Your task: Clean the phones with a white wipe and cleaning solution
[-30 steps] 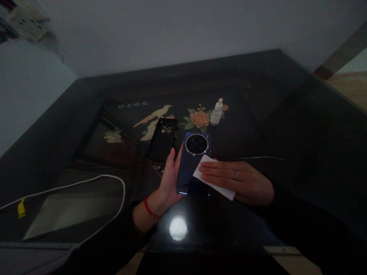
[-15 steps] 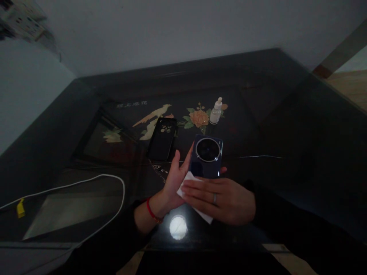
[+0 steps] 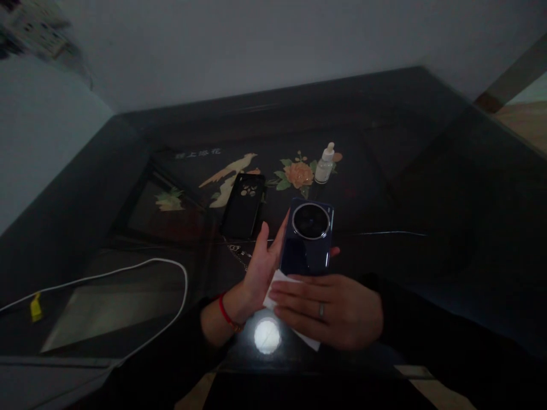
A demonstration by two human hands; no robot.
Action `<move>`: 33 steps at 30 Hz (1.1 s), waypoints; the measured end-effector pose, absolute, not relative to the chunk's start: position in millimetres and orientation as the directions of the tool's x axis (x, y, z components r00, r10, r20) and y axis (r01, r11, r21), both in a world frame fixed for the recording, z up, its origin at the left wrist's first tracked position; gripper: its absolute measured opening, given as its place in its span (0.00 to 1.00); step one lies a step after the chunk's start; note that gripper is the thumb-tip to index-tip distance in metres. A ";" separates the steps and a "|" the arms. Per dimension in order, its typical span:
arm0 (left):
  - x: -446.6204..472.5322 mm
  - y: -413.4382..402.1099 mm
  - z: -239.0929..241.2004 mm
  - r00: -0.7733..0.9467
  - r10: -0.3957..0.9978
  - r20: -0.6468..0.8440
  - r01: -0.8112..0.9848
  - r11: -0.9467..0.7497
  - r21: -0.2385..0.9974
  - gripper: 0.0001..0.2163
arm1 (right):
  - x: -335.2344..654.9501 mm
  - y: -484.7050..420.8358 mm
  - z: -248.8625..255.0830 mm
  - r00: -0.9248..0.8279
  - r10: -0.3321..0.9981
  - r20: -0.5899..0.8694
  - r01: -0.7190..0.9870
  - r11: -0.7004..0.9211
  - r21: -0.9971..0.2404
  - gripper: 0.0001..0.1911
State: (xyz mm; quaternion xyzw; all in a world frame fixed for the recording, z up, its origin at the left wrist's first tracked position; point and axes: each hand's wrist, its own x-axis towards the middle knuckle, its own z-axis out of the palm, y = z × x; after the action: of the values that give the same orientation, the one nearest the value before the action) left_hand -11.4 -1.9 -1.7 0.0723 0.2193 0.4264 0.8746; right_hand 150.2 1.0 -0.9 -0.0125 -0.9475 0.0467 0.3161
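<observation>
In the head view, the left hand cradles a dark blue phone back side up. The thumb lies along its left edge and a fingertip shows past its right edge, a loose half-closed hold. The right hand lies flat over the phone's near end, fingers straight, pressing a white wipe onto it.

As I judge it, the work is midway: the wipe covers only the near end, while the glossy upper back and the round metal-rimmed camera ring are bare. The black case is off, lying flat just left of and beyond the phone.

The phone is a smooth, rounded slab; the wipe is thin, soft and folded. Beyond the phone stands a small pale dropper bottle on the dark, shiny table, which is inlaid with flowers. A white cable curves well to the left.
</observation>
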 end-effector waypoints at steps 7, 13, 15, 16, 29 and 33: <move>-12.2 1.9 -1.7 0.497 0.768 -0.404 -0.723 0.624 0.296 0.29 | 154.8 9.0 -2.1 -0.770 0.215 0.601 0.170 0.977 -0.131 0.17; -13.3 0.4 0.5 0.490 0.789 -0.370 -0.735 0.602 0.312 0.30 | 151.6 5.3 -5.5 -0.806 0.085 0.586 0.035 0.995 -0.097 0.16; -15.3 -0.2 -0.5 0.436 0.791 -0.429 -0.752 0.582 0.309 0.29 | 158.2 12.9 -5.3 -0.776 0.248 0.580 0.214 0.968 -0.129 0.17; -15.8 0.1 -0.7 0.414 0.789 -0.454 -0.758 0.575 0.308 0.28 | 160.7 15.6 -5.1 -0.754 0.300 0.585 0.273 0.952 -0.136 0.18; -18.3 4.0 3.9 0.380 0.797 -0.469 -0.755 0.560 0.341 0.29 | 162.3 15.2 -2.2 -0.743 0.298 0.599 0.268 0.953 -0.141 0.17; -19.7 5.0 1.3 0.412 0.796 -0.444 -0.754 0.571 0.323 0.30 | 153.9 4.3 -2.5 -0.800 0.144 0.583 0.071 0.987 -0.146 0.16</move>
State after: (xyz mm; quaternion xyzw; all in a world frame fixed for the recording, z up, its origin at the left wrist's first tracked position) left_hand -19.7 5.0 1.3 0.0363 0.2842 0.4616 0.8395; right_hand 153.9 4.3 -2.5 -0.0566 -0.9469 0.0586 0.3112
